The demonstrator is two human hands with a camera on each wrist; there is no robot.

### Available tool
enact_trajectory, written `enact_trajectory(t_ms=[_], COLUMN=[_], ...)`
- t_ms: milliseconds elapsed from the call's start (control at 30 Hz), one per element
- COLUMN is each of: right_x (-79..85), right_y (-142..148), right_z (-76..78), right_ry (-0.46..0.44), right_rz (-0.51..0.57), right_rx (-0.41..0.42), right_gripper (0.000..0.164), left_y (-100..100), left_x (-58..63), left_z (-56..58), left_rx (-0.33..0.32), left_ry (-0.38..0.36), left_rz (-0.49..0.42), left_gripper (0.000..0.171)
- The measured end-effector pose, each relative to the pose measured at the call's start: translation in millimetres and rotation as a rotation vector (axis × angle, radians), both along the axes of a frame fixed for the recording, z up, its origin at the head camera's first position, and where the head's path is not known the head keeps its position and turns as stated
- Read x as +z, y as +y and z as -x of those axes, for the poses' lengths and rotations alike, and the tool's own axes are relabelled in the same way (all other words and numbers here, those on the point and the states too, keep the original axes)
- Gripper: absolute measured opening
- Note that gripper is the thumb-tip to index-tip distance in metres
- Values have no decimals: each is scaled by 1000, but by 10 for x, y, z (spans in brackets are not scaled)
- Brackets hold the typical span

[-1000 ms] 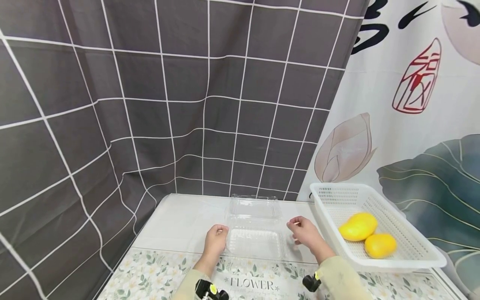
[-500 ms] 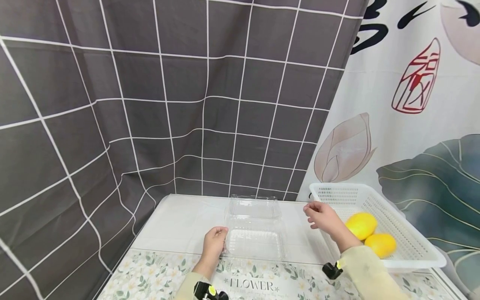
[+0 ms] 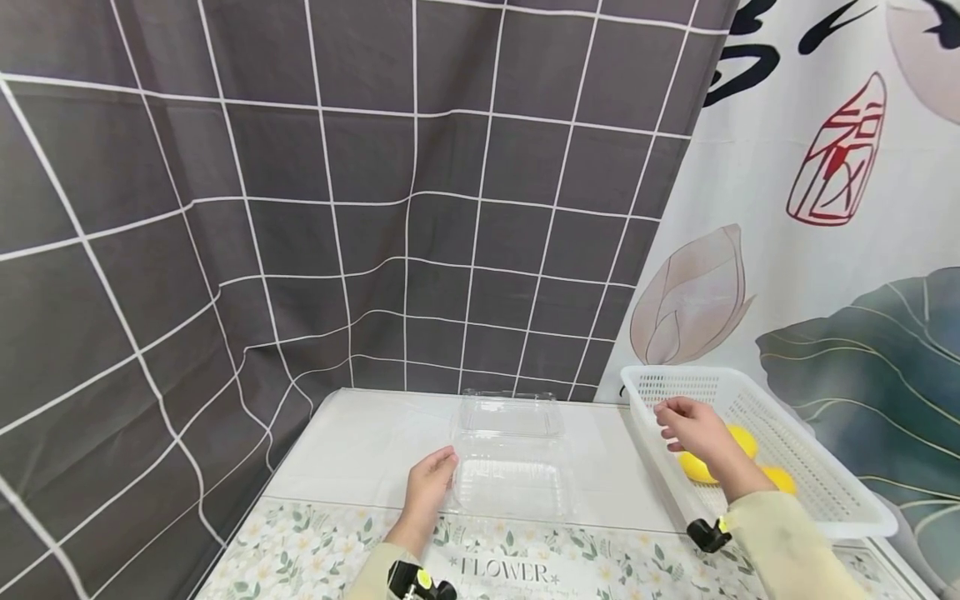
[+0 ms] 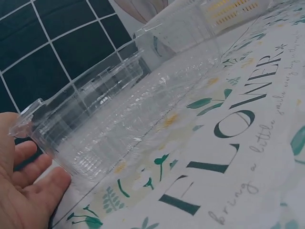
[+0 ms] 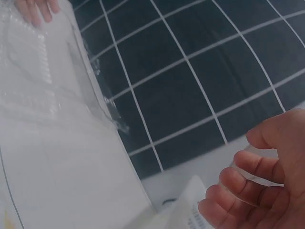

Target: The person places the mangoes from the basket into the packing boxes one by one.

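White basket (image 3: 834, 477) at 3 o'clock of the opened clear container (image 3: 512, 490), yellow fruit (image 3: 744, 439) inside partly blocked by right hand (image 3: 699, 435); dark gridded curtain (image 3: 450, 229) at 12. Right hand hangs over basket, pointing to 10, fingers loosely curled on nothing. Left hand (image 3: 429, 485) at container's 9 o'clock edge, touching, fingers relaxed.

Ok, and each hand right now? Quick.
Left hand: at the left edge of the box; whether it grips cannot be told.
Right hand: open, fingers loosely curled, holding nothing.
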State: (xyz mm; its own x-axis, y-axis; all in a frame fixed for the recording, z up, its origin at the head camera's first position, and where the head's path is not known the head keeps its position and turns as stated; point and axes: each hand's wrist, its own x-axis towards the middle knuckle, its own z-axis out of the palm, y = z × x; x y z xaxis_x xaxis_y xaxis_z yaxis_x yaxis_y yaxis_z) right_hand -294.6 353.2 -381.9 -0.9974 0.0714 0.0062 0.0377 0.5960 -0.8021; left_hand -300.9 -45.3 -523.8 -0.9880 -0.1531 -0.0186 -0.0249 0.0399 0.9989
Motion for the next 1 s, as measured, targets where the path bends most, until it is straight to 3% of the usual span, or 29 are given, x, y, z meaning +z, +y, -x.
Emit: enact_trajectory(t_ms=[367, 733, 1000], right_x=[24, -20, -146], right_y=[335, 616, 791], right_z=[-33, -11, 94], right_ry=[-4, -44, -144], right_rz=[-32, -77, -158], right_rx=[-28, -72, -150], right_gripper=[48, 58, 64], left_y=[5, 31, 11], left_x=[-106, -137, -140], left_z=[21, 27, 1], left_rx=[-3, 31, 17], left_ry=[73, 127, 134], left_rz=[-75, -27, -19], left_gripper=[42, 37, 40])
